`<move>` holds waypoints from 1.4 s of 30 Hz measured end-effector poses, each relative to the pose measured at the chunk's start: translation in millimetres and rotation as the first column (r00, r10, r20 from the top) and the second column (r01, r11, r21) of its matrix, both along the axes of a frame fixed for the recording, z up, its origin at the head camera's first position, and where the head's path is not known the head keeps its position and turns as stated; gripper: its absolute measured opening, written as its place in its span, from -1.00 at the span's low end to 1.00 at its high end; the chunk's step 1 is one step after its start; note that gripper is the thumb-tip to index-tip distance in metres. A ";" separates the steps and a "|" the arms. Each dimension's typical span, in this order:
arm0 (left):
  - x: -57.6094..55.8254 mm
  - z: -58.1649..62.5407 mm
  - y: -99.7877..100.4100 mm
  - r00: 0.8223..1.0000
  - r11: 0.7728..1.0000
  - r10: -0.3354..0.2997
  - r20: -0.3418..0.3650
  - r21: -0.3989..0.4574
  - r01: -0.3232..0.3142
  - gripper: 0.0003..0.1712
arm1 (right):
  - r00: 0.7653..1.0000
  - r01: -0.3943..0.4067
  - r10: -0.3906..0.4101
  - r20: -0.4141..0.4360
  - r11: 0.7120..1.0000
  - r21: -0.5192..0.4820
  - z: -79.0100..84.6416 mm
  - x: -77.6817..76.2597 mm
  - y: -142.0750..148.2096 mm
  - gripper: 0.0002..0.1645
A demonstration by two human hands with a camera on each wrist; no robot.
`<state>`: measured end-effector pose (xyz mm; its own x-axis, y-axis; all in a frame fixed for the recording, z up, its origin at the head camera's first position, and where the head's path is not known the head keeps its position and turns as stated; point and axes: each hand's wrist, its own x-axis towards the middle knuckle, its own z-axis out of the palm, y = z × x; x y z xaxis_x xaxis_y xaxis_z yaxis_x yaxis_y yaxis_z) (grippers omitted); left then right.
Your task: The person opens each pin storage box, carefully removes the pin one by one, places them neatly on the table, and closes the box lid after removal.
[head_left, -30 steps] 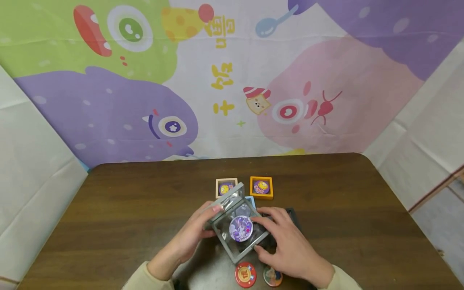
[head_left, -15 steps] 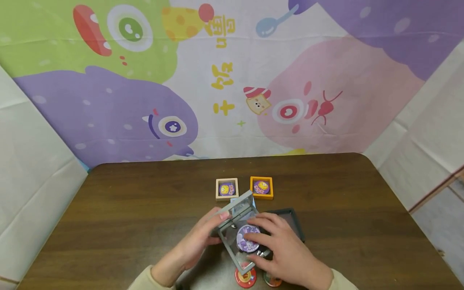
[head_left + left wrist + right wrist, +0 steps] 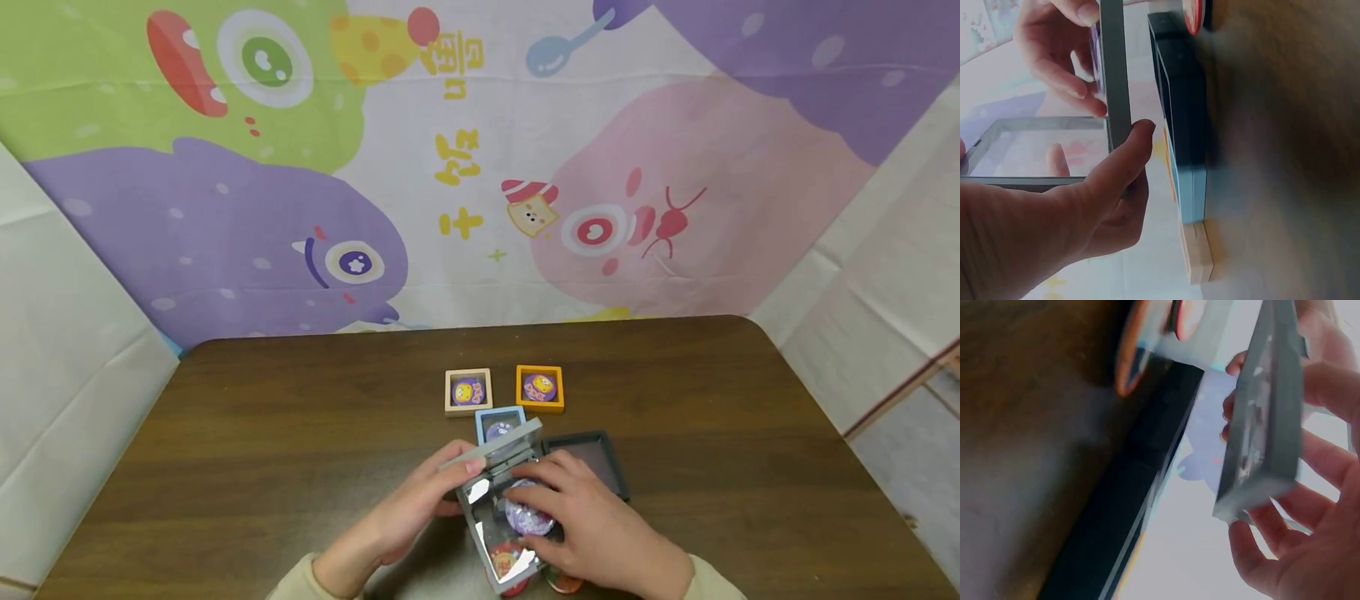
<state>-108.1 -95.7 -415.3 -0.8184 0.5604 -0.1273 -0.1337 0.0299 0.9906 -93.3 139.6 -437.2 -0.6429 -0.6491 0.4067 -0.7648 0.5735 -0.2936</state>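
A grey-framed clear display case (image 3: 476,533) is held tilted above the table, its hinged lid (image 3: 517,435) raised. My left hand (image 3: 412,508) grips the case along its left side near the hinge, thumb on the frame. Inside, against the clear film, lies a round purple badge (image 3: 531,518). The fingers and thumb of my right hand (image 3: 600,525) hold the badge at its edges. In the left wrist view, the case frame (image 3: 1116,75) appears edge-on with the right fingers behind it. The right wrist view shows the case's grey side (image 3: 1282,444); the badge is hidden there.
Beyond the case stand a beige box (image 3: 448,393), an orange box (image 3: 540,408) and a light blue box (image 3: 480,425), each containing a round badge. A black frame (image 3: 621,479) lies at the right. Near me are a red badge (image 3: 516,589) and another round badge (image 3: 564,582).
Both hands have brought the case nearer to me and slightly right, uncovering the blue box and black frame. My right fingers have moved from the case's edge onto the badge.
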 end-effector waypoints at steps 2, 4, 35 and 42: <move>-2.3 0.5 -2.9 1.000 1.000 0.000 -0.012 -0.018 0.000 -0.51 | 0.999 0.007 -0.008 0.039 1.000 0.004 2.9 -0.3 2.2 -0.51; -5.7 1.8 -7.3 1.000 0.999 0.007 -0.024 -0.035 -0.007 -0.50 | 0.997 0.018 -0.019 0.077 1.000 0.010 6.5 -1.2 5.9 -0.49; -32.4 12.3 -52.9 0.989 0.951 0.132 -0.072 -0.274 -0.147 -0.55 | 0.963 -0.052 -0.085 0.257 0.872 0.486 20.8 -1.9 27.1 -0.54; -33.1 11.3 -52.9 0.989 0.949 0.126 -0.079 -0.281 -0.143 -0.53 | 0.958 -0.054 -0.089 0.273 0.878 0.475 17.9 -1.6 28.8 -0.60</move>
<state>-141.2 -148.6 -404.0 -0.8946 0.3918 -0.2149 -0.0976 0.2980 0.9496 -94.8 168.4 -419.2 -0.6952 -0.7042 -0.1439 -0.6810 0.7094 -0.1816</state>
